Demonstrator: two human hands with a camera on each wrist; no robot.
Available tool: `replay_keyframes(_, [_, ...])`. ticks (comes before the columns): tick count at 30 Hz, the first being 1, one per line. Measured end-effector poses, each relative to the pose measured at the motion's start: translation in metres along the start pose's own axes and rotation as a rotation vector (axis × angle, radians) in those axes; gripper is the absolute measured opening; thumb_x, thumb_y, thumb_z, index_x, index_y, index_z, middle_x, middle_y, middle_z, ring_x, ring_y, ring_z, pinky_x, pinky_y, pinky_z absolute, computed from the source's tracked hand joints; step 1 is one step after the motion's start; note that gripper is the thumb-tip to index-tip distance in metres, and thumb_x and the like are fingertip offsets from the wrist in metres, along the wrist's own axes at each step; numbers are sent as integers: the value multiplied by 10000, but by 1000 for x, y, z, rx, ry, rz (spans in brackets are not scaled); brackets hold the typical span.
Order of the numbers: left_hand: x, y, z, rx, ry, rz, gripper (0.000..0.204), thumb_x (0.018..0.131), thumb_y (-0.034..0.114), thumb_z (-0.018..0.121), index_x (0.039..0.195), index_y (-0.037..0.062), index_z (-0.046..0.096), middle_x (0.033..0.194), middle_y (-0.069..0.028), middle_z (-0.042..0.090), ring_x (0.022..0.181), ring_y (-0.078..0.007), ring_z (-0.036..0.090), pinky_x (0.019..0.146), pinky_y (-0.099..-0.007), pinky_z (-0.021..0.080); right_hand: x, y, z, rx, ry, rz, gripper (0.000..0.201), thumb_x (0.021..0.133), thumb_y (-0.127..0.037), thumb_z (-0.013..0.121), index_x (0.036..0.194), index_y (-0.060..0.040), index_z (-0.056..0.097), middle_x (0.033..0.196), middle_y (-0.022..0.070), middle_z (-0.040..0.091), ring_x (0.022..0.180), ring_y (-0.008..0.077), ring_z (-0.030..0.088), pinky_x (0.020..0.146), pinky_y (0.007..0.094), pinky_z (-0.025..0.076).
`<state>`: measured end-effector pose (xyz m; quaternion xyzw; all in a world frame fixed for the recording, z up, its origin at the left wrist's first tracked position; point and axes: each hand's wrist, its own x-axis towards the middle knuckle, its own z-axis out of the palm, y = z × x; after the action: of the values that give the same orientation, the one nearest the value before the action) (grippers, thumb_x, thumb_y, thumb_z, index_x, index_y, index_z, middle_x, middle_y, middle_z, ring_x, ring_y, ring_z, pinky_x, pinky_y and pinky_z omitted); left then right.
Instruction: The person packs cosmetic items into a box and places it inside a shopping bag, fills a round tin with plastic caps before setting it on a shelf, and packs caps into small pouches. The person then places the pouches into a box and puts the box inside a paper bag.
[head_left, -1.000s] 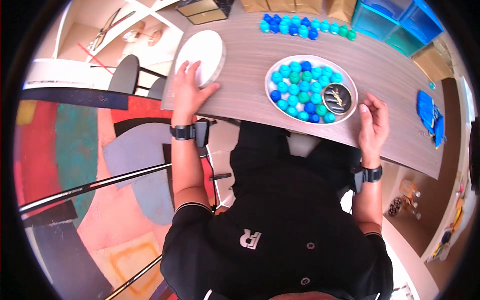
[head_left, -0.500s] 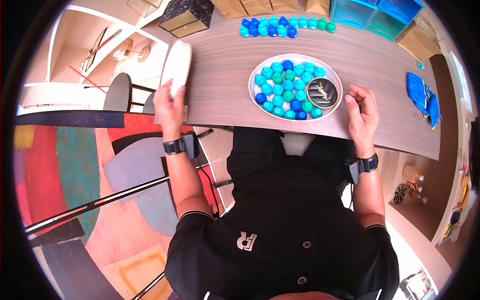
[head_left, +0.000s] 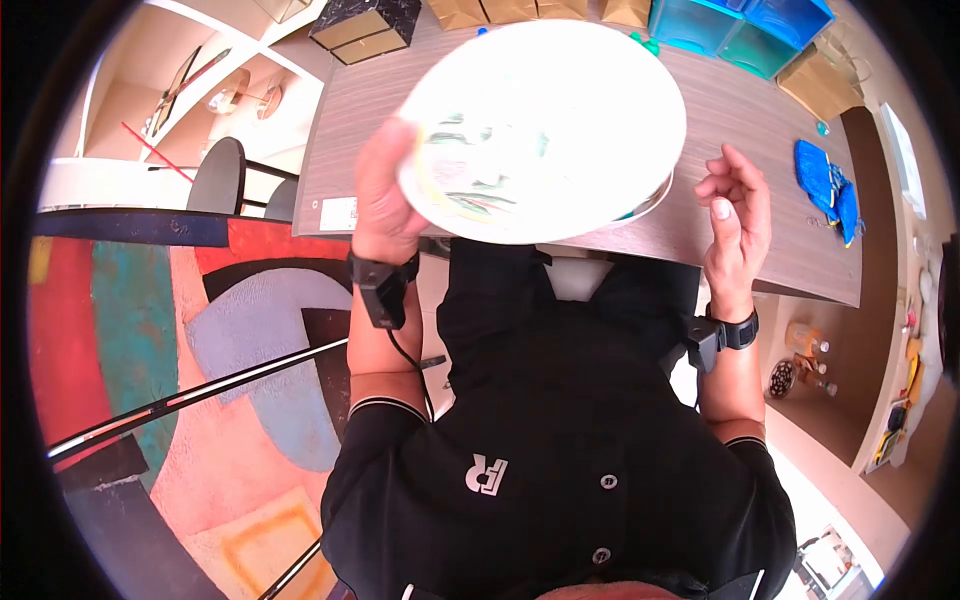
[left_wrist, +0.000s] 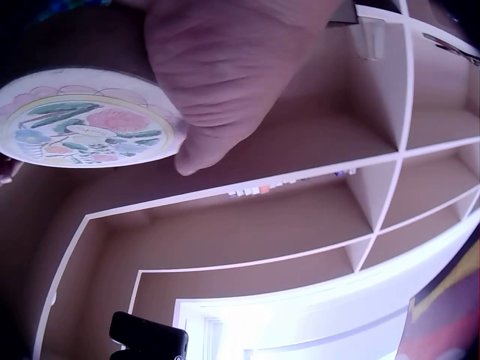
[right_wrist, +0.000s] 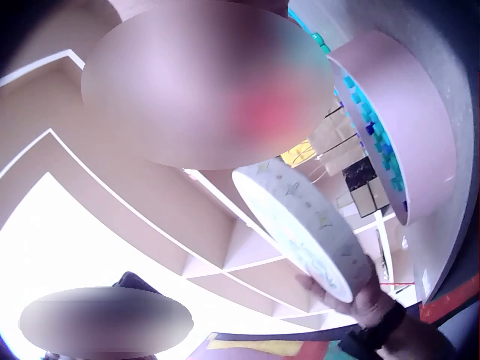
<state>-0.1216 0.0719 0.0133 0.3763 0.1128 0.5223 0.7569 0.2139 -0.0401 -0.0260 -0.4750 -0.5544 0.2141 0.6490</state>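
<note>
My left hand (head_left: 385, 190) grips the left edge of a white oval lid (head_left: 560, 120), raised over the table. Its face carries a floral print, clear in the left wrist view on the lid (left_wrist: 97, 131); small stars mark its side in the right wrist view. Beneath it, the oval box (head_left: 655, 205) is mostly hidden. From the right wrist, that pinkish box (right_wrist: 405, 112) shows teal and blue bottle-shaped pieces (right_wrist: 379, 139) inside. My right hand (head_left: 738, 215) is beside the box's right end, fingers loosely bent, holding nothing.
A blue cloth bag (head_left: 828, 190) lies at the table's right. Blue drawers (head_left: 695, 25), brown paper bags (head_left: 815, 85) and a black-and-gold box (head_left: 365, 30) stand along the back. A white label (head_left: 338, 213) is at the table's (head_left: 375, 105) front left corner.
My left hand has picked the lid up off the table's left side, tilted it and carried it right, over the box. My right hand has stayed near the box's right end.
</note>
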Motion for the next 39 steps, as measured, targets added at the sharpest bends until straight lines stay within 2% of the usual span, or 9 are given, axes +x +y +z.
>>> replay_keyframes(4, [27, -28, 8, 160, -153, -292, 383, 1027, 251, 598, 1291, -27, 594, 1168, -126, 699, 996, -162, 692, 881, -308, 557, 10, -9, -5, 161, -116, 127, 604, 982, -281, 648, 1468, 25, 459, 1144, 80, 610, 950, 121, 570, 899, 298, 472])
replay_keyframes(8, [44, -47, 13, 125, -294, -379, 304, 1032, 239, 595, 1193, -17, 623, 1103, -74, 699, 934, -109, 667, 832, -295, 550, 12, -13, 3, 309, -124, 332, 509, 979, -179, 667, 1417, 23, 507, 1157, 77, 665, 1060, 131, 615, 958, 305, 482])
replay_keyframes(11, [47, -52, 18, 225, -140, -327, 266, 1031, 243, 608, 1158, 11, 636, 1112, -76, 701, 937, -108, 666, 833, -296, 549, 13, -3, 3, 380, -60, 411, 400, 993, -118, 639, 1355, 30, 555, 1179, 87, 684, 1096, 146, 633, 975, 310, 493])
replay_keyframes(13, [50, -55, 10, 636, 40, -29, 387, 1059, 321, 541, 1297, 21, 599, 1211, -89, 672, 1108, -166, 649, 944, -318, 514, 16, 12, -1, 437, -22, 449, 347, 1001, -101, 627, 1318, 32, 581, 1180, 88, 692, 1102, 149, 638, 977, 309, 498])
replay_keyframes(17, [43, -59, -15, 781, 152, 150, 386, 1048, 265, 570, 1355, 32, 582, 1339, -131, 637, 1251, -217, 589, 1050, -364, 452, 26, 32, -3, 503, 111, 544, 288, 1046, -178, 583, 1242, 32, 615, 1140, 73, 698, 1030, 139, 663, 925, 292, 527])
replay_keyframes(21, [16, -82, -44, 874, 42, 126, 792, 930, 351, 754, 1526, 2, 365, 1479, -212, 497, 1388, -285, 473, 1147, -387, 388, 26, 52, 2, 270, 131, 581, 270, 1019, -214, 632, 1137, 23, 684, 1023, 39, 704, 946, 100, 632, 851, 240, 491])
replay_keyframes(22, [8, -82, -39, 885, 9, 76, 1128, 774, 455, 874, 1581, -7, 236, 1543, -246, 405, 1454, -354, 394, 1195, -432, 327, 27, 51, 5, 209, 109, 599, 281, 1020, -231, 633, 1112, 27, 697, 998, 36, 704, 927, 94, 625, 831, 233, 483])
replay_keyframes(26, [-4, -80, -36, 1306, -169, 207, 1454, 556, 524, 972, 1617, 7, 121, 1579, -240, 356, 1486, -382, 331, 1223, -448, 253, 28, 48, 19, 152, 106, 594, 297, 1019, -239, 632, 1123, 31, 698, 1000, 37, 704, 926, 92, 619, 828, 235, 479])
replay_keyframes(39, [-6, -76, -38, 1206, -87, 117, 1446, 545, 396, 1008, 1613, -1, 119, 1538, -229, 443, 1446, -335, 422, 1197, -413, 311, 38, 50, 33, 152, 77, 554, 306, 1029, -242, 620, 1139, 33, 697, 1013, 46, 705, 929, 100, 619, 839, 247, 484])
